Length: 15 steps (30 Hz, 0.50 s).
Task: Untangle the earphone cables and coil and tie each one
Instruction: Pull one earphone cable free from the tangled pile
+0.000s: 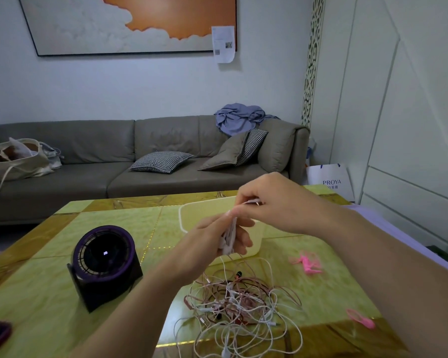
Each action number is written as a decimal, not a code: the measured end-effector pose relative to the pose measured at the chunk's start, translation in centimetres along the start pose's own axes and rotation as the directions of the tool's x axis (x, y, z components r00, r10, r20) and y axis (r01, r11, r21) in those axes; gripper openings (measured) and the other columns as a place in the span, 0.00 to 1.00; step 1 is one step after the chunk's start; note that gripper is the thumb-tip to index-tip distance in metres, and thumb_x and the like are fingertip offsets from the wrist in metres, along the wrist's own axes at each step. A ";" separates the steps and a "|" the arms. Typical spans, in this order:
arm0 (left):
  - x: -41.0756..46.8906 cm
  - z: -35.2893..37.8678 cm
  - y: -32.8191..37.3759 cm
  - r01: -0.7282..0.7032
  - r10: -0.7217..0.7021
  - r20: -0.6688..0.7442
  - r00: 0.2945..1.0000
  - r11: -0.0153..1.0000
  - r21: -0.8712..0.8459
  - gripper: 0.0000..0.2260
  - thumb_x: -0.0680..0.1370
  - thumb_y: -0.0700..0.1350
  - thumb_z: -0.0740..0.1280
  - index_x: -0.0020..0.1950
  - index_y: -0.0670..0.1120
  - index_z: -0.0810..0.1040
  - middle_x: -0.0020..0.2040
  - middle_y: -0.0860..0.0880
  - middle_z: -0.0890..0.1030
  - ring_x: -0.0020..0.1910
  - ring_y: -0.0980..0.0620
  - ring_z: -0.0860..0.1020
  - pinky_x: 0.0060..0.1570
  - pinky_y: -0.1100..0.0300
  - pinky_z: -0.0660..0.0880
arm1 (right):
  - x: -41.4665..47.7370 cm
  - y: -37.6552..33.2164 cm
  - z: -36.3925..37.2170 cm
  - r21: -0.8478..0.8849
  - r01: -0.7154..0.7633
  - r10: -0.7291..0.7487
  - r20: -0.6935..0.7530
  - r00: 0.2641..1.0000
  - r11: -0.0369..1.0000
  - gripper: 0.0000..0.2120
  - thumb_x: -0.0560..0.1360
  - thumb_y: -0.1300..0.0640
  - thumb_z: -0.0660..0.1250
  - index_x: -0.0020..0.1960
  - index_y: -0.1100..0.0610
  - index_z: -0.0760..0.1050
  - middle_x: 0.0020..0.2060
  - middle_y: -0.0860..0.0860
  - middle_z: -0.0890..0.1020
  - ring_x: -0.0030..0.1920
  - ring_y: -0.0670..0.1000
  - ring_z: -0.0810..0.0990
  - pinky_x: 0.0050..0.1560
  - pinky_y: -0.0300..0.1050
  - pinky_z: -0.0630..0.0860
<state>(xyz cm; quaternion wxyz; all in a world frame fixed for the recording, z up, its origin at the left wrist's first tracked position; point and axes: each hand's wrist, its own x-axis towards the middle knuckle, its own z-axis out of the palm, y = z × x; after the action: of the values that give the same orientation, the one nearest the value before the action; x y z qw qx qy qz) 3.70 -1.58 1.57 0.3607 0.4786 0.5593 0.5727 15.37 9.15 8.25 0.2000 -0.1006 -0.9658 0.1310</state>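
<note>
The left hand (214,235) grips a small bundle of white cable (229,239), its fingers curled round the loops. The right hand (272,202) pinches a loose strand of the same cable just above it. The two hands are close together, raised over the counter (62,293) in front of a cream tray (192,213). A thin length hangs from the bundle down to the tangle (243,306), which lies on the counter near its front edge, so this earphone looks only partly freed.

The step in hand seems to be winding the coil. Done well, the loops would be even in size and lie side by side in the left palm, with the right hand feeding the strand under light tension. A hard tug would likely tighten the knots in the heap below. Where the trailing line snags, it is better to lift the crossing strands off than to drag it through. One of the pink ties (307,264) lying to the right could close the finished coil.

The cables are thin, smooth and springy, white ones mixed with rose-coloured ones, with small dark tips among them. The ties look soft and rubbery. The counter is glossy, with a yellow-green stone pattern and gold seams. The tray looks like matte plastic with rounded corners.
</note>
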 end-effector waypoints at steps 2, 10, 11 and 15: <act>-0.2 0.1 0.2 -0.008 0.009 0.026 1.000 0.999 -0.044 0.18 0.81 0.50 0.53 0.51 0.40 0.78 0.32 0.49 0.75 0.33 0.53 0.74 0.57 0.47 0.75 | 0.1 0.4 0.0 0.108 -0.013 0.020 -0.063 0.998 0.994 0.09 0.74 0.48 0.69 0.41 0.52 0.82 0.34 0.46 0.81 0.35 0.44 0.75 0.34 0.36 0.67; -0.2 0.2 0.9 -0.007 0.030 0.061 0.998 0.933 -0.360 0.11 0.76 0.48 0.58 0.39 0.42 0.72 0.25 0.53 0.62 0.23 0.57 0.62 0.38 0.59 0.78 | -0.9 1.7 3.9 0.613 -0.087 0.188 -0.101 0.977 0.785 0.10 0.77 0.54 0.65 0.38 0.50 0.80 0.28 0.41 0.78 0.30 0.39 0.73 0.38 0.34 0.71; -0.2 0.1 0.9 -0.003 0.024 0.049 0.999 0.920 -0.393 0.11 0.75 0.48 0.57 0.38 0.42 0.71 0.25 0.53 0.62 0.22 0.57 0.61 0.36 0.60 0.78 | -1.1 1.4 4.1 0.613 -0.085 0.182 -0.097 0.978 0.785 0.11 0.77 0.56 0.64 0.38 0.48 0.80 0.29 0.40 0.79 0.31 0.37 0.74 0.38 0.31 0.71; -0.3 -0.2 0.5 0.010 0.007 0.035 0.999 0.882 -0.471 0.10 0.75 0.47 0.57 0.37 0.43 0.71 0.24 0.53 0.61 0.22 0.57 0.60 0.34 0.60 0.76 | -1.4 1.1 4.3 0.534 -0.091 0.147 -0.063 0.987 0.841 0.15 0.79 0.55 0.61 0.46 0.64 0.81 0.39 0.52 0.79 0.39 0.45 0.75 0.44 0.41 0.69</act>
<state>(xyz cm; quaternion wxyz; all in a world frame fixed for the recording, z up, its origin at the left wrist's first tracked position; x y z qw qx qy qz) 3.62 -1.96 2.06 0.4763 0.3865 0.3974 0.6825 14.97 8.93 3.60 0.2602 -0.1081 -0.8728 0.3986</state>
